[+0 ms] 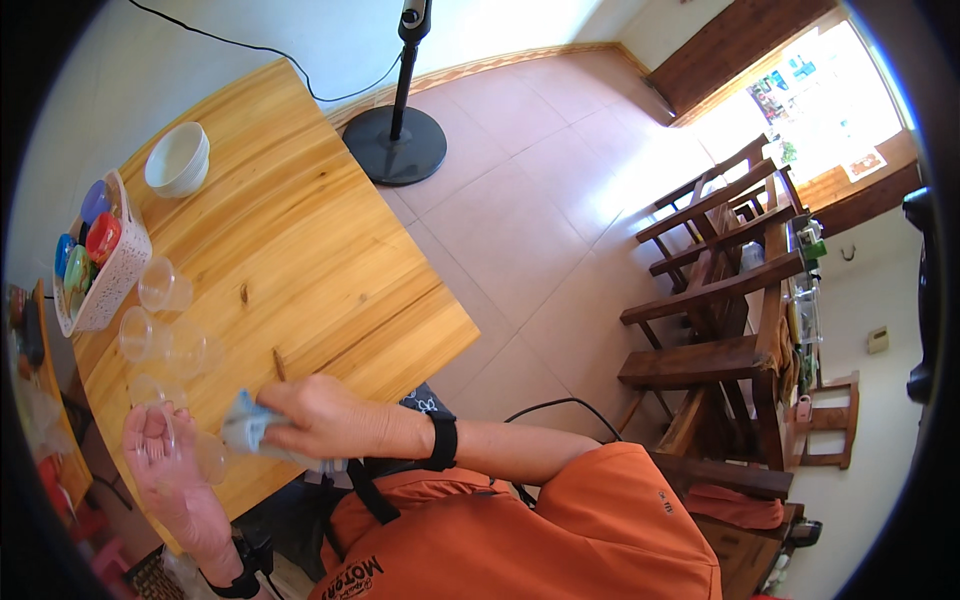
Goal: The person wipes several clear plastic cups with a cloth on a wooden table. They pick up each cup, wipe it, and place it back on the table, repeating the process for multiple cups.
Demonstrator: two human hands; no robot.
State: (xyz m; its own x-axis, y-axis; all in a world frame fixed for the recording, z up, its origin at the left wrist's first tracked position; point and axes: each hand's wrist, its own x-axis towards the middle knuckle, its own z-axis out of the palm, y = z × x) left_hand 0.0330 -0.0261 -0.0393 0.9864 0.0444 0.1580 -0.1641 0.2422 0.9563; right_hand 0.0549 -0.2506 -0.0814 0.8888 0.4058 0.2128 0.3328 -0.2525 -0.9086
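My left hand (175, 480), palm turned up and fingers curled, is at the near left edge of the wooden table (330, 300). It holds a clear plastic cup (209, 458) tipped on its side. In my right hand (325, 415) a light blue and grey cloth (245, 424) is bunched up, close beside the mouth or side of that cup; whether it touches cannot be told. Beyond my left hand stand several more clear plastic cups, among them a far one (164, 286), a middle one (144, 335) and a near one (150, 388).
A white speckled basket (122, 262) with colourful lidded containers stands at the table's left edge. White stacked bowls (178, 160) sit at the far left. A black stand with a round base (395, 145) is on the floor beyond; dark wooden chairs (700, 300) are to the right.
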